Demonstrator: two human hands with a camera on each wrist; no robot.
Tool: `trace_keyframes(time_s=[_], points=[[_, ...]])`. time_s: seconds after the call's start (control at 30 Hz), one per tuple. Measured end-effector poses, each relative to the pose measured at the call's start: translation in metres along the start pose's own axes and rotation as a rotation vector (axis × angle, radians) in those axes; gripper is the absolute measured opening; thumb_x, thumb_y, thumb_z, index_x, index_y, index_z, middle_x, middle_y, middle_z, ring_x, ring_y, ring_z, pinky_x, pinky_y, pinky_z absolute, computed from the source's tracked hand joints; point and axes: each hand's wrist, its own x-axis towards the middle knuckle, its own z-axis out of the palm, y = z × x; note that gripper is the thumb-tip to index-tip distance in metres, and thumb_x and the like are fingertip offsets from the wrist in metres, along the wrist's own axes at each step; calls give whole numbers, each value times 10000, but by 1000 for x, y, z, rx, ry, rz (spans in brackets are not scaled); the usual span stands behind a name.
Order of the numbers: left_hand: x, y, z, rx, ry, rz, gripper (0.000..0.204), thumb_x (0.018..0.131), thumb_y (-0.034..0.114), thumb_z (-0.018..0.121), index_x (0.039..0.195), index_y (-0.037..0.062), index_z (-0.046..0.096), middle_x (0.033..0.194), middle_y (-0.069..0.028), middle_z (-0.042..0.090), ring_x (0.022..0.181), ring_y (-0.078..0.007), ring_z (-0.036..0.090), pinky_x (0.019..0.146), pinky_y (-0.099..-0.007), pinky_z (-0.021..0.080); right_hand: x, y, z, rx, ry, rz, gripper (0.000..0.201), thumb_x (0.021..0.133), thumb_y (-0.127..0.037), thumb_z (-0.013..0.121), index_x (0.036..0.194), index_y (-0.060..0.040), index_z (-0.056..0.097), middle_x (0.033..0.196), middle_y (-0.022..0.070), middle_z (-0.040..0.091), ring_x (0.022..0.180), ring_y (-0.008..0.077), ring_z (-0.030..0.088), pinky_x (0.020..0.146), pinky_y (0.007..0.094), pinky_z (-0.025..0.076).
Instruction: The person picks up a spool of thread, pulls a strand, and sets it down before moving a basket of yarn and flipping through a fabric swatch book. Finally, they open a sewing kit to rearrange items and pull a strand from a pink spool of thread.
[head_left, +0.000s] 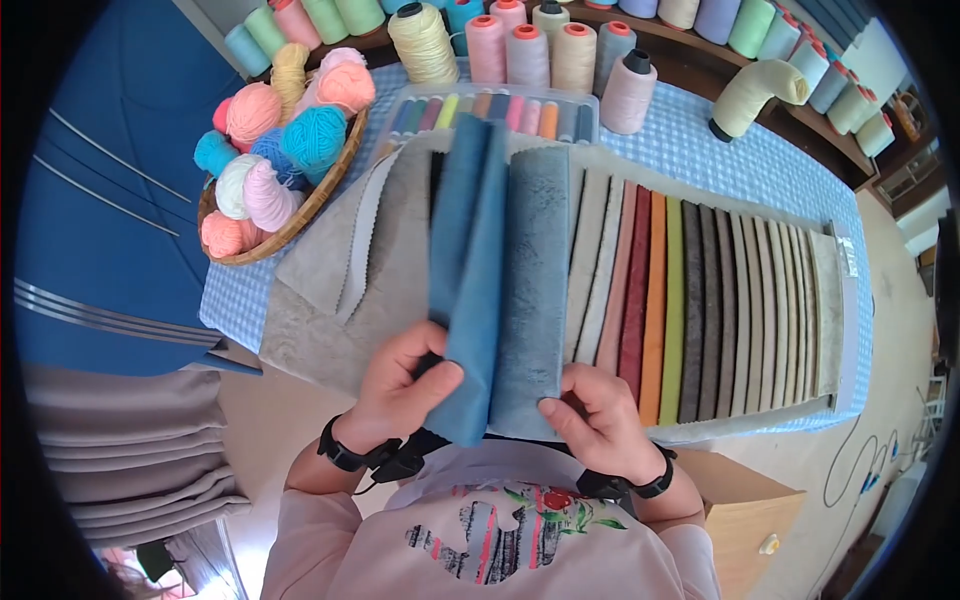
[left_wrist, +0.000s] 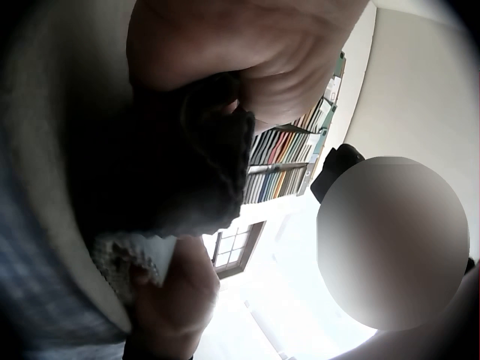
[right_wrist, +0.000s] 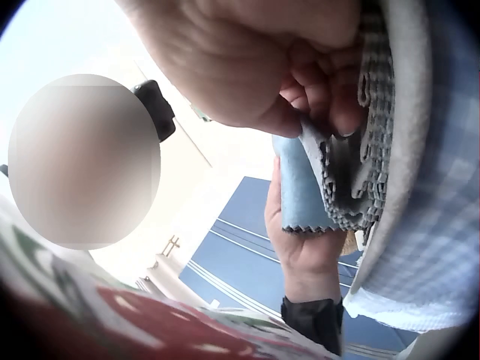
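Note:
A fabric swatch book with a row of coloured swatches (head_left: pixel 675 300) lies fanned across the table. My left hand (head_left: pixel 405 385) grips a folded blue swatch (head_left: pixel 465 290), thumb on its front, and lifts it off the pages. Beside it, a grey-blue swatch (head_left: pixel 532 290) has its lower right edge pinched between the thumb and fingers of my right hand (head_left: pixel 605 425). The right wrist view shows zigzag-cut edges on the light blue swatch (right_wrist: pixel 304 199) and on the stacked grey ones. Dark cloth (left_wrist: pixel 165 165) fills much of the left wrist view below the left hand.
A wicker basket (head_left: pixel 300 225) of yarn balls stands at the left on the checked tablecloth (head_left: pixel 240 300). Behind the book lie a clear case (head_left: pixel 590 108) of coloured markers and several thread cones (head_left: pixel 526 58). A wooden box (head_left: pixel 745 500) stands below the table's front edge.

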Motion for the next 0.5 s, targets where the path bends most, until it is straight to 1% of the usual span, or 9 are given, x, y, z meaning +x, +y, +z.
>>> trace_keyframes(time_s=[0.03,0.07,0.13,0.2,0.3,0.37,0.43,0.47,0.5], points=[[-3,2,-3,-85,86,-51,117,908,149,591,885,50,532,905,21,551,823,-54,494,709,-234,409,0,-2,0,6,-2,-4,114,836,-41,626,776,-4,538,630,70,502,525,158,493,478,308,378],[-4,2,-7,-96,130,-46,108,917,141,576,879,58,518,892,43,536,799,-33,471,697,-209,394,0,-5,-1,81,6,48,107,842,-37,621,787,-3,536,626,66,493,525,152,477,483,296,375],[-10,-1,-20,-45,172,-38,107,918,137,573,873,58,516,880,46,529,783,-27,458,692,-198,384,-2,-5,-2,174,14,131,94,857,-40,612,822,-1,533,626,60,477,530,135,447,491,270,367],[-15,-7,-28,21,228,-26,105,920,132,567,864,64,511,825,65,495,739,-18,421,674,-179,361,-5,1,-3,181,12,120,94,860,-44,612,832,-1,533,632,55,476,535,122,444,492,263,364],[-22,-12,-36,36,236,-74,104,915,119,565,856,52,511,833,52,478,734,-24,410,654,-180,349,-7,6,-1,219,18,111,95,862,-48,614,850,-4,531,644,34,476,546,95,435,490,251,355],[-21,-14,-37,81,242,-44,106,908,108,567,847,43,510,845,39,467,738,-31,406,656,-183,342,-9,7,-1,253,27,108,97,862,-47,616,858,-6,529,651,17,477,551,81,429,488,245,350],[-19,-15,-38,127,247,-13,108,900,98,569,838,33,509,858,26,456,741,-39,403,658,-186,335,-12,6,-2,430,32,190,68,868,-47,582,883,-9,528,723,-17,502,626,63,438,556,235,374],[-18,-15,-38,138,227,1,105,892,88,568,831,27,509,873,13,446,748,-48,402,668,-191,331,-12,7,-4,429,31,188,68,868,-47,582,883,-9,528,723,-17,502,626,63,438,556,235,374],[-17,-15,-38,148,207,15,101,885,78,566,824,21,508,888,0,436,755,-58,401,678,-196,328,-13,7,-5,539,48,184,81,863,-47,543,928,2,539,795,-11,534,696,67,466,625,235,392]])
